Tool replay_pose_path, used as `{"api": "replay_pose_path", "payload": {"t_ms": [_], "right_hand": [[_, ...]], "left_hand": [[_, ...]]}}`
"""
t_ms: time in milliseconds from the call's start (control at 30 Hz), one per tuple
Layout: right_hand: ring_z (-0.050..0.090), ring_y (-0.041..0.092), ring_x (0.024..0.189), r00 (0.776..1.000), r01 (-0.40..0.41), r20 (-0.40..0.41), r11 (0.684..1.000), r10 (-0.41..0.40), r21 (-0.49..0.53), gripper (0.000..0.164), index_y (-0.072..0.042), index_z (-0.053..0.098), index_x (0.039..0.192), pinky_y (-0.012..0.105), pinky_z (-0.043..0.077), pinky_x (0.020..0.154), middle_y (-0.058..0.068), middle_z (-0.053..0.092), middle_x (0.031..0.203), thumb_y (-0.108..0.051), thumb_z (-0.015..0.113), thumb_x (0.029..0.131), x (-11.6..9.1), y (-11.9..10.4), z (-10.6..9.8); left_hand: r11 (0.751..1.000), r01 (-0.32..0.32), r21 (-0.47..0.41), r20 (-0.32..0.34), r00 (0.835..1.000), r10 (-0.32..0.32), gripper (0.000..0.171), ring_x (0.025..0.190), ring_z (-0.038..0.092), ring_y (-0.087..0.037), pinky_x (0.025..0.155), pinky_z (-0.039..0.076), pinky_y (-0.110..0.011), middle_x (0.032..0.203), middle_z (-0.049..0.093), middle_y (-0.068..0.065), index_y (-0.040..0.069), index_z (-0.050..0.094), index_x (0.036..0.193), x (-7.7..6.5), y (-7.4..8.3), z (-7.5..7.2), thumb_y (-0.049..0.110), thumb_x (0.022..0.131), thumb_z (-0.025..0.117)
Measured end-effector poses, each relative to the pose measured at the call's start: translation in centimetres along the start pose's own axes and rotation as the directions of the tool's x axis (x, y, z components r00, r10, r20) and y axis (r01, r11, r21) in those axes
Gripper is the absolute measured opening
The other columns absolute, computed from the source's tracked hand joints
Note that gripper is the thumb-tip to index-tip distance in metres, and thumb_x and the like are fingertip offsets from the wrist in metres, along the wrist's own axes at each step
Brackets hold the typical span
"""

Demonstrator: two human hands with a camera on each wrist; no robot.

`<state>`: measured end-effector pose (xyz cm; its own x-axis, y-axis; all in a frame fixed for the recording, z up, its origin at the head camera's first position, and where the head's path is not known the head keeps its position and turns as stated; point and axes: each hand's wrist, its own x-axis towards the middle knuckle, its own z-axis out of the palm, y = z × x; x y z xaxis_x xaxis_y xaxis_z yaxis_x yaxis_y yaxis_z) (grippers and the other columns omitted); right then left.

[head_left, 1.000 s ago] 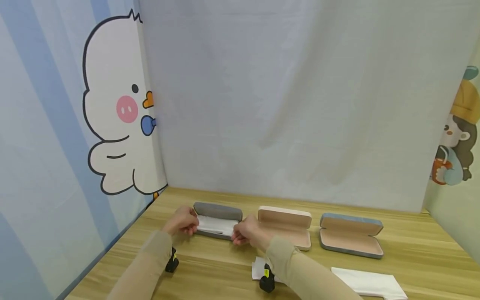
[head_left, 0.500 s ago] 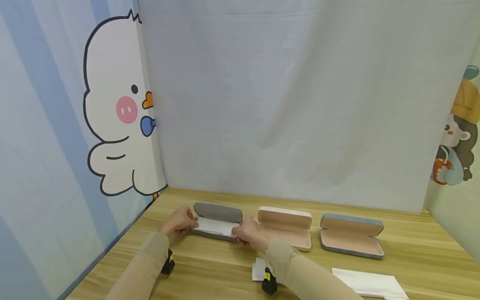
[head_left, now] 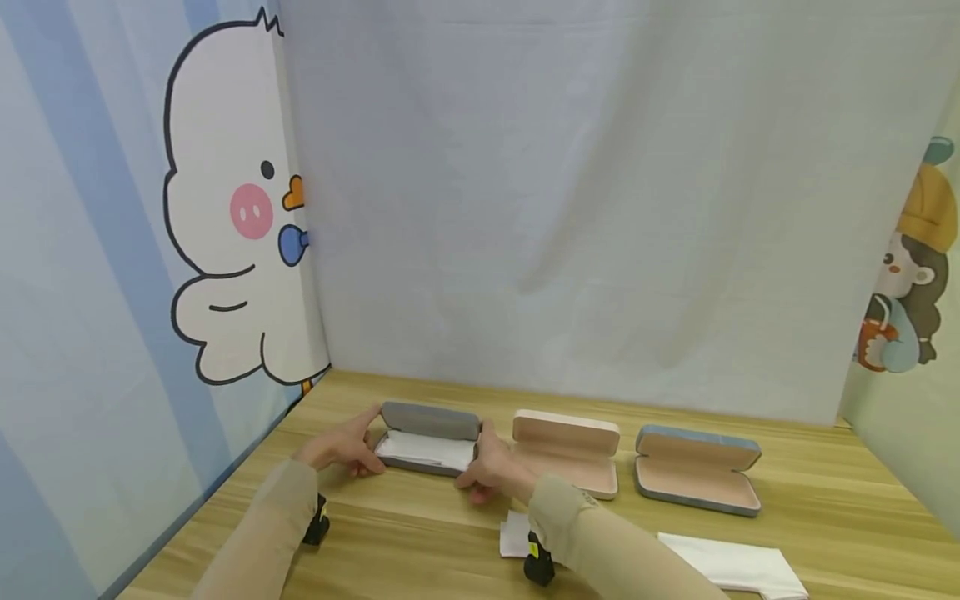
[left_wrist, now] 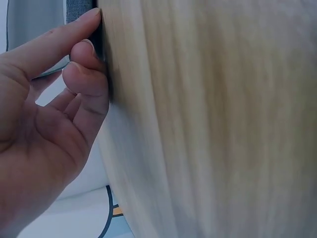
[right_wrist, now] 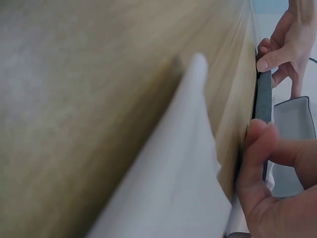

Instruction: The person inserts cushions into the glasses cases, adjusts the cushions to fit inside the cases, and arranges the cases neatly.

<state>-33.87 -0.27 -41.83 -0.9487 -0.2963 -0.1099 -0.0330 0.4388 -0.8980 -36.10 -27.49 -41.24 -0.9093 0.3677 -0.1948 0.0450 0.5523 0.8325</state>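
A grey glasses case point(head_left: 430, 420) stands with its lid up at the left of the row, a folded white cloth point(head_left: 427, 448) lying inside it. At its left end, my left hand point(head_left: 347, 444) holds the case, thumb by the front corner and index finger up by the lid. My right hand point(head_left: 495, 465) grips the opposite end in a similar way. In the left wrist view, the left thumb point(left_wrist: 84, 25) touches the case's fabric side and the other fingers are bent. The right wrist view shows both hands along the case's front edge point(right_wrist: 264, 99).
Right of the grey case stand a cream glasses case point(head_left: 570, 475) and a blue glasses case point(head_left: 697, 483), both with raised lids. Nearer on the wooden table point(head_left: 420, 550) lie a white cloth point(head_left: 731, 562) and another white cloth point(head_left: 514, 536), partly behind the right wrist.
Both hands have let go of the white cloth's ends and moved outward to the grey case's two ends. The cloth now lies flat inside the case.
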Motion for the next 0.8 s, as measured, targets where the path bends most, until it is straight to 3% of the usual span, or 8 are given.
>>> {"api": "replay_pose_path", "payload": {"t_ms": [300,700,800], "right_hand": [[0.056,0.014,0.037,0.998,-0.020,0.067,0.985,0.009,0.174,0.075,-0.008,0.028,0.124,0.028,0.052,0.038,0.018,0.063,0.065,0.015,0.075,0.070,0.87,0.86,0.09],[0.056,0.016,0.037,0.995,-0.041,0.097,0.967,0.017,0.253,0.073,-0.008,0.023,0.123,0.028,0.051,0.038,0.017,0.062,0.060,0.018,0.071,0.073,0.95,0.89,0.25],[0.056,0.016,0.037,0.995,-0.036,0.101,0.966,0.011,0.257,0.073,-0.008,0.022,0.123,0.028,0.051,0.038,0.018,0.063,0.062,0.017,0.070,0.074,0.95,0.95,0.25]], "left_hand": [[0.999,0.008,-0.048,-0.007,1.000,-0.008,0.117,0.050,0.054,-0.011,0.046,0.049,-0.023,0.070,0.051,-0.006,0.003,-0.014,0.152,-0.11,-0.81,-0.29,-0.005,0.076,0.075],[0.994,-0.001,-0.106,0.023,1.000,0.004,0.119,0.056,0.058,-0.013,0.050,0.051,-0.024,0.077,0.045,-0.007,0.005,-0.020,0.151,-0.41,-0.88,-0.36,-0.006,0.078,0.073],[0.994,-0.013,-0.104,0.031,0.999,0.016,0.114,0.056,0.058,-0.013,0.049,0.050,-0.023,0.076,0.044,-0.007,0.006,-0.012,0.152,-0.41,-0.92,-0.39,-0.007,0.078,0.073]]}}
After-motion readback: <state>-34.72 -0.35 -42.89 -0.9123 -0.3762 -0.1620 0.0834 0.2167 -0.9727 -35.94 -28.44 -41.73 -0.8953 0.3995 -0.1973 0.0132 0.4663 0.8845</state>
